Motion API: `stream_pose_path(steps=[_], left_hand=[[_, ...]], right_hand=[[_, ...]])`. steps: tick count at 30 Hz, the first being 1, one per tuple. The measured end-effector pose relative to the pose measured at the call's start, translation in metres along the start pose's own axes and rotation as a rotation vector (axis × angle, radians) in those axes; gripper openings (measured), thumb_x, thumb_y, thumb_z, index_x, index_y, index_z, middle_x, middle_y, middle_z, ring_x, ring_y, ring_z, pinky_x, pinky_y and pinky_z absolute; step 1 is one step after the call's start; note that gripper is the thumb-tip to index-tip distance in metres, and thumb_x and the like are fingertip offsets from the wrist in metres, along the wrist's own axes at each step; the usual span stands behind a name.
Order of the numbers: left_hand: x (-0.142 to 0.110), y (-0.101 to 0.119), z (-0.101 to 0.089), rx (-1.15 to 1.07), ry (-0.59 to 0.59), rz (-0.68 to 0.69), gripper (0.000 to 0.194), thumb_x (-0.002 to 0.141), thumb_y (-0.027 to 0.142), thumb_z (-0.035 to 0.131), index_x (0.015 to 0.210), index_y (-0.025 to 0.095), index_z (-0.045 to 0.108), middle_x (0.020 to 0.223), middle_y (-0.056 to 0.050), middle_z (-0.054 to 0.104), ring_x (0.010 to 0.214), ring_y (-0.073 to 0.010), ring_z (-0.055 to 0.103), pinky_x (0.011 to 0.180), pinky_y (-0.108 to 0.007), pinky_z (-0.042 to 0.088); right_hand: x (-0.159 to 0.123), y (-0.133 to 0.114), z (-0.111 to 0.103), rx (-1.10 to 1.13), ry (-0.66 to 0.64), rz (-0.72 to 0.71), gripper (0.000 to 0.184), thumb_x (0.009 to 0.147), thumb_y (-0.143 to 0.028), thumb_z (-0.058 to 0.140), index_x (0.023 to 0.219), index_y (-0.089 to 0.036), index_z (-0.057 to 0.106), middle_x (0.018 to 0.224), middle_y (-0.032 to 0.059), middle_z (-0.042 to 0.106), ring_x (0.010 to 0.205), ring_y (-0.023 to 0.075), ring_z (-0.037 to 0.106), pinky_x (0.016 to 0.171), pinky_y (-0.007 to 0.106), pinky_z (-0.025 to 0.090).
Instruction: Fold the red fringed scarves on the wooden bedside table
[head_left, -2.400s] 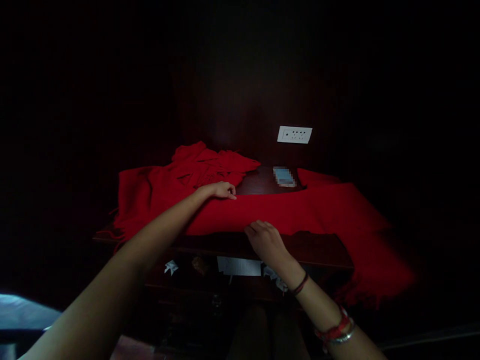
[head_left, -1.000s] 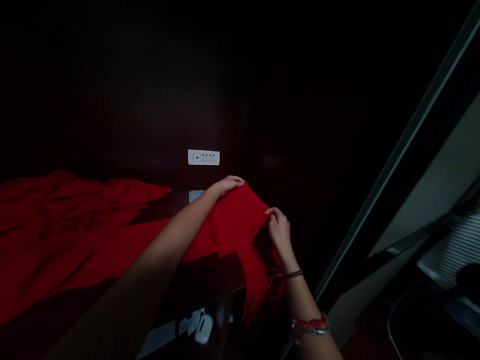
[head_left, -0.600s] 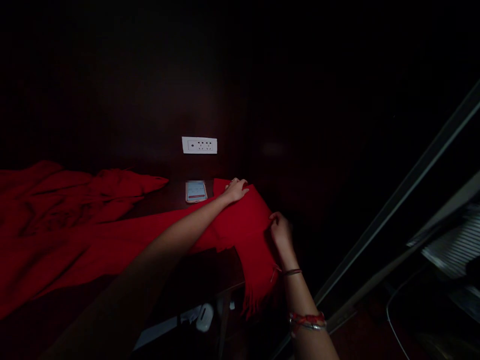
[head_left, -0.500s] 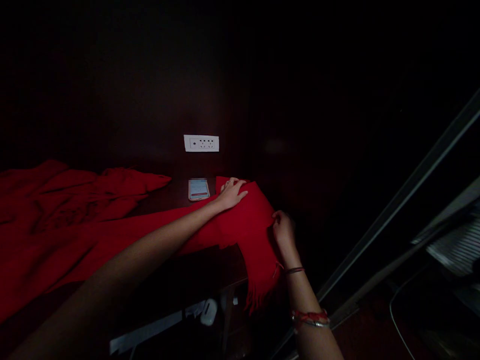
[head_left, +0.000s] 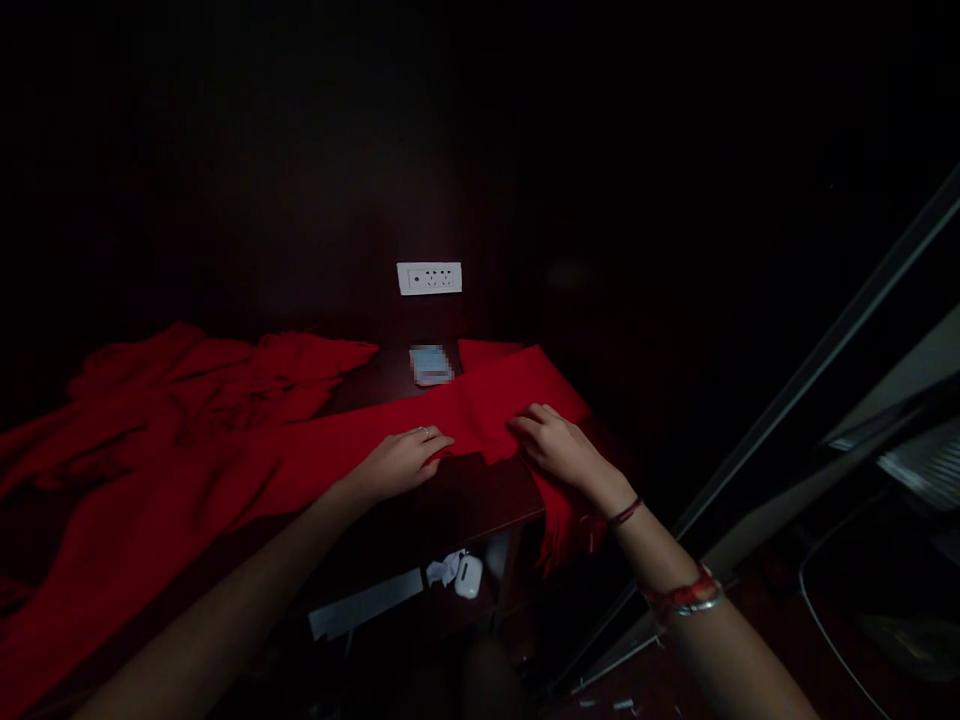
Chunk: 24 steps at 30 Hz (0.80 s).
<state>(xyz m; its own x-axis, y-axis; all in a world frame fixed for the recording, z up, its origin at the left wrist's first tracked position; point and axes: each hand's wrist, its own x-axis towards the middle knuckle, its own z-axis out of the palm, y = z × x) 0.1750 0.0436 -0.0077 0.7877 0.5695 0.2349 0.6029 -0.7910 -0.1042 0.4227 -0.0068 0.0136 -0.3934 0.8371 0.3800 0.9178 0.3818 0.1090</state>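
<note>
A long red scarf [head_left: 315, 440] with a fringed end runs across the dark tabletop, folded over itself on the right. Its fringe [head_left: 553, 545] hangs past the front edge. My left hand [head_left: 405, 460], a ring on one finger, is closed at the scarf's near edge, fingers and thumb together on the cloth. On the folded part lies my right hand [head_left: 555, 445], its fingers bent and pinching the fabric near the hanging end. The fingertips are partly lost in the dim light. Beyond the scarf, a phone [head_left: 431, 365] lies on the table.
Bunched red cloth [head_left: 225, 375] covers the table's left side. A white socket panel [head_left: 430, 279] is on the dark wall behind. Under the tabletop, a shelf holds a white earphone case [head_left: 469, 577] and crumpled paper [head_left: 444, 568]. A pale cable [head_left: 817, 610] hangs at right.
My left hand has come from the scarf's far edge to its near edge. My right hand has moved from the scarf's right side onto the folded part. The view has shifted slightly left.
</note>
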Motion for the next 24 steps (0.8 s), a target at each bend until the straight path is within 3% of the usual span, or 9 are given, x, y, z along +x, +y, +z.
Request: stream_pose_path(steps=[6,14,20,24], left_hand=[[-0.001,0.005,-0.004,0.08,0.012,-0.029,0.028,0.08,0.019,0.034,0.105,0.021,0.046,0.096,-0.004,0.055,0.085,-0.0166,0.052,0.07,-0.026,0.04],[0.001,-0.002,0.003,-0.081,0.075,-0.03,0.019,0.078,0.026,0.044,0.095,0.02,0.049,0.093,-0.003,0.053,0.085,-0.0148,0.05,0.074,-0.023,0.038],[0.0,-0.001,-0.008,0.023,0.052,-0.046,0.014,0.079,0.027,0.041,0.085,0.019,0.051,0.085,-0.003,0.053,0.077,-0.0168,0.051,0.065,-0.025,0.04],[-0.001,0.005,-0.012,0.032,0.056,0.01,0.007,0.075,0.018,0.043,0.08,0.018,0.048,0.089,-0.004,0.049,0.076,-0.0152,0.05,0.065,-0.023,0.039]], right_hand=[[0.012,-0.013,-0.003,-0.032,0.0,-0.185,0.025,0.082,-0.026,0.036,0.099,-0.017,0.052,0.087,0.0061,0.053,0.082,0.0152,0.044,0.071,0.027,0.035],[0.019,-0.007,0.006,-0.243,-0.031,-0.286,0.015,0.08,-0.018,0.041,0.086,-0.015,0.054,0.078,0.0052,0.055,0.073,0.0146,0.046,0.065,0.026,0.032],[0.012,-0.004,0.0,-0.211,0.121,-0.206,0.018,0.081,-0.018,0.036,0.088,-0.015,0.053,0.076,0.0051,0.053,0.07,0.0137,0.044,0.065,0.025,0.031],[0.004,-0.006,0.001,-0.189,0.064,-0.247,0.018,0.081,-0.021,0.037,0.085,-0.016,0.054,0.077,0.0046,0.053,0.072,0.0145,0.044,0.067,0.027,0.031]])
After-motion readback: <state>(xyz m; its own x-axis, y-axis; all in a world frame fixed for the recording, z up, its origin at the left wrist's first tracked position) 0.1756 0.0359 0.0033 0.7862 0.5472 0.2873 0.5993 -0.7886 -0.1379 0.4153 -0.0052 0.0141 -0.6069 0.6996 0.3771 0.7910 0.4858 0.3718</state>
